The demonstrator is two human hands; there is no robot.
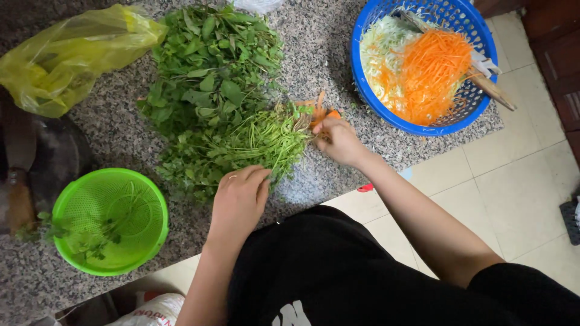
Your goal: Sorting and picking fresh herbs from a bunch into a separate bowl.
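Left hand [240, 196] curled, pinning herb bundle [254, 142] stems; right hand [339, 140] pinching root ends. Best: keep stems aligned, grip close to roots.

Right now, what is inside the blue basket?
The blue basket holds shredded orange carrot beside pale shredded vegetable. A wooden-handled tool rests on top. What lies beneath the shreds is covered.

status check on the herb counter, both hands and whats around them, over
Left hand pressing the herb stems. Right hand pinching the root ends by carrot scraps. Green colander left, blue basket right.
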